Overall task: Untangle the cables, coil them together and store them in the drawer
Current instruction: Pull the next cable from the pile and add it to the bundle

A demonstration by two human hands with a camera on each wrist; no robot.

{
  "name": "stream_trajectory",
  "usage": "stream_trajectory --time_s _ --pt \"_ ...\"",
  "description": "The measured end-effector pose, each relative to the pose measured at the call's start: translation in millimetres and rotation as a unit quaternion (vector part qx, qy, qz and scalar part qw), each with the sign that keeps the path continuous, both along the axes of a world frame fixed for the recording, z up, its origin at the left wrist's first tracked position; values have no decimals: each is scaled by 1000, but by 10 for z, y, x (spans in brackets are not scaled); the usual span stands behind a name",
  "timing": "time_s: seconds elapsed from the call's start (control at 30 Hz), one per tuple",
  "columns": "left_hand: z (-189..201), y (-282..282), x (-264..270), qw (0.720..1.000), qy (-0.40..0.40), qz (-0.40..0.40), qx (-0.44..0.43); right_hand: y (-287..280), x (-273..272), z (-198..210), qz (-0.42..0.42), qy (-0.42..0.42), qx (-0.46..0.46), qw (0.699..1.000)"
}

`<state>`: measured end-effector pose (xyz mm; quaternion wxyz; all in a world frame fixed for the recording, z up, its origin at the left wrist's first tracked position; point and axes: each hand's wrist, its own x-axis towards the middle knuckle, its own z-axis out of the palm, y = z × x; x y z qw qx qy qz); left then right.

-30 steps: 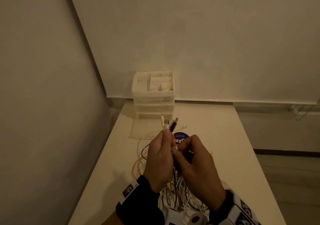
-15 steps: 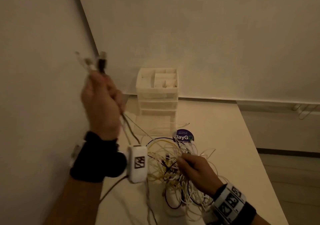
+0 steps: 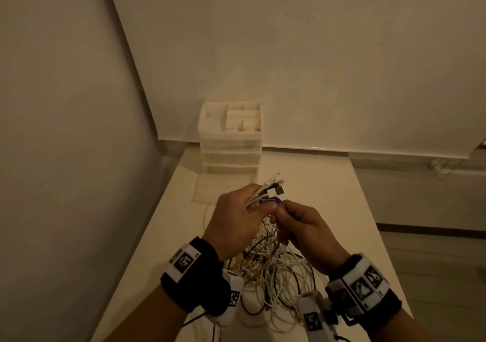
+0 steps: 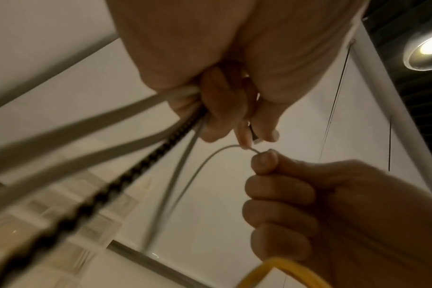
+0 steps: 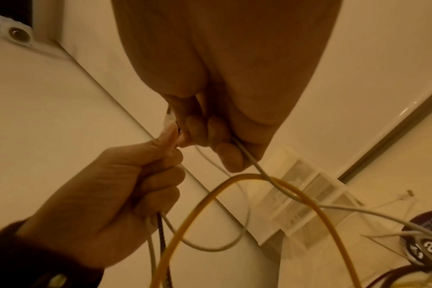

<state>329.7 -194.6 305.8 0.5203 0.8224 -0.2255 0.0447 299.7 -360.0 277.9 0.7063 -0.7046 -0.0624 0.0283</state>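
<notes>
A tangle of white, black and yellow cables point(image 3: 273, 270) lies on the white table point(image 3: 326, 191) in front of me. My left hand point(image 3: 236, 218) grips a bundle of cable ends, whose plugs point(image 3: 273, 187) stick out past its fingers toward the drawer unit. In the left wrist view white cables and a braided black cable point(image 4: 126, 175) run from that fist. My right hand point(image 3: 297, 223) touches the left and pinches a thin white cable point(image 4: 210, 157). A yellow cable point(image 5: 234, 179) loops below both hands.
A white plastic drawer unit point(image 3: 231, 141) with an open compartmented top stands at the table's far end against the wall. A round dark purple sticker point(image 5: 424, 237) lies on the table under the cables. A wall runs along the table's left side.
My left hand, raised high to the left half a second ago, has come back down over the tangle. The right hand has lifted from the pile to meet it.
</notes>
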Motion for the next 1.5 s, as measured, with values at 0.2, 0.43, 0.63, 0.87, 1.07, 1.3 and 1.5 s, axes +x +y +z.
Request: stream_trajectory --time_s 0.2,0.43,0.63,0.87,1.07,1.3,1.5 --pt "54 -32 97 995 -50 -19 85 -15 -47 29 13 -7 24 1000" --pt "382 43 156 986 -135 93 -16 -46 -10 -172 -6 -92 -75 993" --pt "771 638 480 932 -194 285 -110 -199 -20 -639 -64 -68 -151 984" --pt "417 239 113 971 -154 179 -34 -214 93 -343 -103 -10 -111 988" --pt "28 -225 17 997 -68 -14 42 -200 131 104 -25 -24 -24 999" --pt "48 -219 151 994 -69 1 88 -295 56 23 5 -26 -4 1000" --pt "333 -149 216 985 -136 99 34 -244 36 -261 31 -61 -3 998"
